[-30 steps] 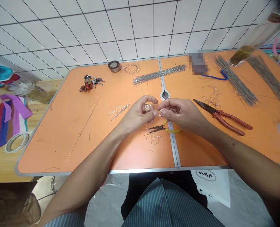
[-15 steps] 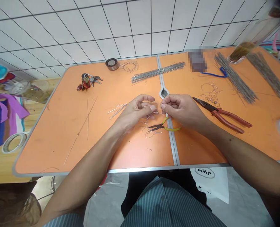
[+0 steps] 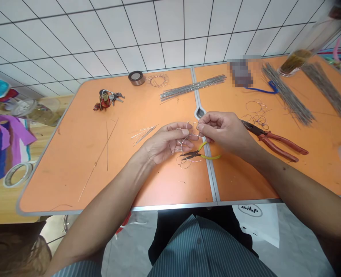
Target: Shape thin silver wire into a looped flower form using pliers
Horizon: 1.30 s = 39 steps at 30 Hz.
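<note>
Thin bent wire [image 3: 182,142] with several loops hangs from my left hand [image 3: 168,142], pinched between thumb and fingers while the other fingers curl loosely under it. Close on the right, my right hand [image 3: 220,129] is closed in a pinch at the wire's right side; its fingertips cover what they grip, but a wire end seems to run into them. Small yellow-handled pliers [image 3: 193,155] lie on the table just below my hands, with loose curled wire [image 3: 184,164] about their jaws. Left of my left hand rest several short straight wires [image 3: 144,133].
Large red-handled pliers [image 3: 274,143] lie right of my right hand. Bundles of straight wire [image 3: 192,88] rest farther back, near a tape roll [image 3: 136,78] and wire rings [image 3: 255,113]. Keys [image 3: 109,98] lie at the left. A metal seam [image 3: 211,177] crosses the orange table.
My left hand has turned palm-up and dropped slightly, showing more of the looped wire. The right hand has risen a little, still pinching close beside it.
</note>
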Available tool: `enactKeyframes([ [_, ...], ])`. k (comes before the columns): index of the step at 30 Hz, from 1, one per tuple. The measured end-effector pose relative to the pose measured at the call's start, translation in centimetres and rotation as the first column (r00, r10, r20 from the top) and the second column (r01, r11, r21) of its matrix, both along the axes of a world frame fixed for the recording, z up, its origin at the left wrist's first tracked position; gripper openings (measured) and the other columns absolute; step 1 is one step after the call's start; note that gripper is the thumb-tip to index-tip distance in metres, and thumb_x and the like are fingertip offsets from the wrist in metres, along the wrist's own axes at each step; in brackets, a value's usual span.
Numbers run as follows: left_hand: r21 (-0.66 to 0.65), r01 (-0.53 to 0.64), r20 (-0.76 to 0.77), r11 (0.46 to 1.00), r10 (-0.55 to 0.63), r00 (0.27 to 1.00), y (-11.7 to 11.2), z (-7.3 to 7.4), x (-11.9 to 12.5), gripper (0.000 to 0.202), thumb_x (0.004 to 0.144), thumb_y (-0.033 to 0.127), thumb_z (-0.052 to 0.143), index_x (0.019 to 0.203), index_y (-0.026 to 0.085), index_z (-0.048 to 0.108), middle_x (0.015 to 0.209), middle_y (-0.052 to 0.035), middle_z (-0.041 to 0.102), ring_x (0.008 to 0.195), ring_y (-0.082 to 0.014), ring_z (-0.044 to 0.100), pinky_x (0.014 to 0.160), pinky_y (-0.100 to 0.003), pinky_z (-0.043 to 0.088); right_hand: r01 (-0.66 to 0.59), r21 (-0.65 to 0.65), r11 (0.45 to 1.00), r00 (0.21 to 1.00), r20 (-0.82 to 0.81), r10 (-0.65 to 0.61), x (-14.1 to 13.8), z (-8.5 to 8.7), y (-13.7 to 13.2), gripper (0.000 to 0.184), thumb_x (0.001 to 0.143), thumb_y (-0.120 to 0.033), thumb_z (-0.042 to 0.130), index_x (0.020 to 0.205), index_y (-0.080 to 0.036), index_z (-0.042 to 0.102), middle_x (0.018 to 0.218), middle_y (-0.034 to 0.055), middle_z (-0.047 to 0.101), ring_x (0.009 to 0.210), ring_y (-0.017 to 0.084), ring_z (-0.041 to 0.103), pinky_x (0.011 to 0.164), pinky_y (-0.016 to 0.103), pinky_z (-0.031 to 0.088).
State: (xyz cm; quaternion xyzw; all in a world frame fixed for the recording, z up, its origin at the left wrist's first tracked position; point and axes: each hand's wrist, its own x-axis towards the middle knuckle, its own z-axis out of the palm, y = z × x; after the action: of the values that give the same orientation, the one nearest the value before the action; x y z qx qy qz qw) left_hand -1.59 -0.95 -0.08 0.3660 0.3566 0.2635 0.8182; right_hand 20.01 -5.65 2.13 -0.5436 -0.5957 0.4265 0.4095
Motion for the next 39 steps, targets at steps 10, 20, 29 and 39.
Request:
enactKeyframes([
  [10, 0.173, 0.056, -0.163, 0.983, -0.028, 0.986, -0.7, -0.4, 0.6, 0.024, 0.079, 0.036, 0.095, 0.089, 0.016, 0.087, 0.085, -0.0106, 0.083, 0.059, -0.0115, 0.069, 0.054, -0.021, 0.054, -0.026, -0.064, 0.998, 0.998, -0.066, 0.022, -0.2, 0.2, -0.1, 0.013, 0.088, -0.027, 0.077, 0.079, -0.02, 0.07, 0.069, -0.0005, 0.066, 0.061, 0.014, 0.057, 0.06, 0.03, 0.044],
  [20, 0.243, -0.041, -0.172, 0.969, 0.085, 0.981, -1.3, 0.0, 1.2, 0.016, 0.079, 0.026, 0.092, 0.091, 0.016, 0.086, 0.091, -0.0099, 0.086, 0.058, -0.0115, 0.071, 0.057, -0.022, 0.058, -0.006, -0.083, 0.997, 0.995, -0.098, -0.002, -0.2, -0.5, 0.2, 0.012, 0.086, -0.025, 0.078, 0.082, -0.022, 0.068, 0.068, -0.0005, 0.068, 0.059, 0.014, 0.058, 0.058, 0.03, 0.046],
  [29, 0.225, -0.079, -0.189, 0.971, 0.123, 0.974, -0.8, 0.0, 0.6, 0.025, 0.073, 0.026, 0.096, 0.093, 0.015, 0.085, 0.089, -0.0081, 0.085, 0.061, -0.0129, 0.075, 0.057, -0.02, 0.058, 0.022, 0.013, 1.0, 1.0, 0.01, -0.022, 0.3, -0.6, 0.4, 0.011, 0.091, -0.03, 0.075, 0.095, -0.021, 0.071, 0.081, 0.0037, 0.074, 0.068, 0.018, 0.065, 0.064, 0.033, 0.049],
  [39, 0.195, -0.245, -0.1, 0.95, 0.267, 0.958, 1.7, 1.1, -1.7, 0.027, 0.073, 0.021, 0.094, 0.095, 0.015, 0.08, 0.091, -0.0069, 0.085, 0.055, -0.0102, 0.071, 0.048, -0.018, 0.05, -0.57, 0.135, 0.81, 0.462, 0.868, 0.18, 2.4, -1.6, -1.8, 0.022, 0.097, -0.037, 0.08, 0.109, -0.019, 0.076, 0.108, 0.0094, 0.076, 0.097, 0.027, 0.066, 0.074, 0.036, 0.036],
])
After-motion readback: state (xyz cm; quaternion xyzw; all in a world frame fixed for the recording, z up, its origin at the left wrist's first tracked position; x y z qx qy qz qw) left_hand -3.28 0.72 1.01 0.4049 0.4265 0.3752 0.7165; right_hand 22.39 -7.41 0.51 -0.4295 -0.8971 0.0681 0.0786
